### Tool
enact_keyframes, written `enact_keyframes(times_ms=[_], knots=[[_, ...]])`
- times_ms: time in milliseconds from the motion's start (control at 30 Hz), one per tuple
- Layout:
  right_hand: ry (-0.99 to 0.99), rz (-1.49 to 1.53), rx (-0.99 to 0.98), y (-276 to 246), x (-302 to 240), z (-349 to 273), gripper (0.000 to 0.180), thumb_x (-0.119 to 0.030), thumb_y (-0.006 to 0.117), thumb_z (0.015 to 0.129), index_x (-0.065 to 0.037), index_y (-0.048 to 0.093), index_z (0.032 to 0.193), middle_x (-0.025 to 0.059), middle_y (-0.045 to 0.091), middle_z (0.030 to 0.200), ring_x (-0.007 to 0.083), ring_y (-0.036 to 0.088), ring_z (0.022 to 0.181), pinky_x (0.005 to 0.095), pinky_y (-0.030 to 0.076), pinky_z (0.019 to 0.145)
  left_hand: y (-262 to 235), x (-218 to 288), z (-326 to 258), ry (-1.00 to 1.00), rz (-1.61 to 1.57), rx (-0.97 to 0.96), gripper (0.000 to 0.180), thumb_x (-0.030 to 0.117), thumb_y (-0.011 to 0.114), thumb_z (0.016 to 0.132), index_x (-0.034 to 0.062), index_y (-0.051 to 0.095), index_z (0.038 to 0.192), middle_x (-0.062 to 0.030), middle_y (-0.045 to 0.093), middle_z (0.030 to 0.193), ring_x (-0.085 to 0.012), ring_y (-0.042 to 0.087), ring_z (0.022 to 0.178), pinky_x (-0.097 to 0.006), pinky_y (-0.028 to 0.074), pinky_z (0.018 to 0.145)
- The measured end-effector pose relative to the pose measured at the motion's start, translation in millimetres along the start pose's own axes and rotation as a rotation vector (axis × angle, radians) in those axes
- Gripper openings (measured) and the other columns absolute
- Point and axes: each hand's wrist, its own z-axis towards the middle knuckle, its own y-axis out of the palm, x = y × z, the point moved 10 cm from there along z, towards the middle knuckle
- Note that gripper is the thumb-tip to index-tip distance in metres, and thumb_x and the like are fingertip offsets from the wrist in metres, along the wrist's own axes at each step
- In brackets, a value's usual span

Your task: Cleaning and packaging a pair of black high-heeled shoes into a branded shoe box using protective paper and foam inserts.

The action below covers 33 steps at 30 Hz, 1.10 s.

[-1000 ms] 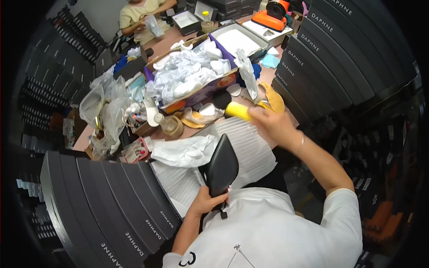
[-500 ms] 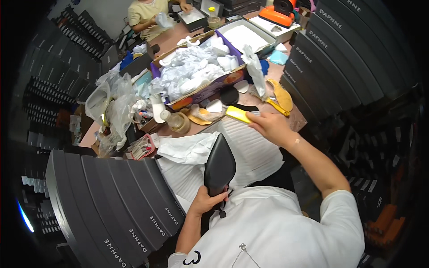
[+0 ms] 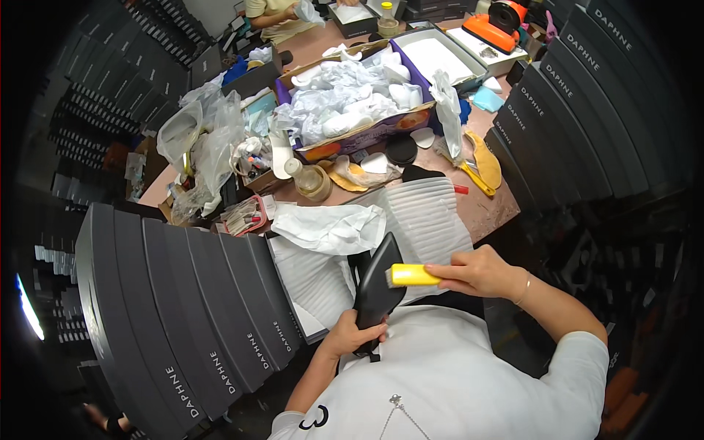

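Observation:
A black pointed-toe shoe (image 3: 375, 293) is held upright before my body, toe end pointing away from me. Wrapped around its heel end is my left hand (image 3: 353, 334). My right hand (image 3: 480, 271) grips a yellow brush (image 3: 414, 275) by one end, its fingers closed on the block. The pale bristles at the brush's left end meet the right side of the shoe near the toe. Beyond the shoe, a white paper sheet (image 3: 330, 226) and ribbed white foam wrapping (image 3: 433, 227) lie over an open box.
Stacked dark grey shoe boxes (image 3: 172, 293) rise at left, with another stack (image 3: 565, 117) at right. On the table stand a carton of crumpled tissue (image 3: 352, 95), a glass jar (image 3: 314, 183) and a yellow-handled brush (image 3: 477, 178). Across the table, a person (image 3: 282, 18) handles something white.
My right hand has brought the yellow brush down from over the table's near edge to the shoe. The shoe has tilted and shifted slightly right, and the view has moved.

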Motion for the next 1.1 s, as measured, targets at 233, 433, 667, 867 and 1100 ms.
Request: enact_keyframes(times_ms=[233,433,667,867,1100], knots=[[-0.007,-0.088,0.102,11,-11,37,0.040,-0.035,0.065,0.087,-0.024,0.059,0.125,0.0026,0.049,0.066,0.0180,0.052,0.047,0.0324,0.041,0.040,-3,2,2,0.020,-0.069,0.036,0.017,0.006,0.069,0.085,-0.0023,0.061,0.097,-0.0073,0.065,0.076,-0.0159,0.065,0.070,-0.029,0.052,0.066],[0.237,-0.061,0.244,-31,52,-7,0.038,-0.026,0.069,0.084,-0.019,0.063,0.120,0.0068,0.054,0.068,0.0221,0.057,0.054,0.0333,0.046,0.048,-4,2,0,0.029,-0.037,0.043,0.019,0.007,0.070,0.084,-0.0029,0.061,0.097,-0.0083,0.066,0.078,-0.0158,0.065,0.072,-0.028,0.051,0.067],[0.432,-0.107,0.110,15,109,-12,0.041,-0.028,0.066,0.086,-0.011,0.058,0.123,0.0120,0.061,0.070,0.0288,0.063,0.061,0.0391,0.049,0.055,-62,11,-21,0.163,-0.027,0.317,0.023,0.013,0.068,0.086,-0.0027,0.061,0.101,-0.0053,0.066,0.077,-0.0129,0.063,0.069,-0.028,0.050,0.065],[0.303,0.422,-0.063,132,27,22,0.030,-0.021,0.064,0.087,-0.004,0.061,0.112,0.0174,0.064,0.091,0.0348,0.064,0.082,0.0408,0.051,0.070,-161,31,-18,0.195,0.876,0.914,0.043,0.021,0.063,0.089,-0.0073,0.052,0.120,-0.0237,0.063,0.104,-0.0355,0.063,0.097,-0.041,0.048,0.085],[0.132,0.390,-0.241,205,-3,53,0.019,-0.023,0.060,0.088,-0.006,0.064,0.096,0.0111,0.063,0.089,0.0329,0.062,0.075,0.0411,0.050,0.067,-145,-7,-19,0.393,0.183,0.890,0.023,0.012,0.052,0.097,-0.0033,0.062,0.111,-0.0079,0.065,0.100,-0.0131,0.062,0.089,-0.025,0.049,0.082]])
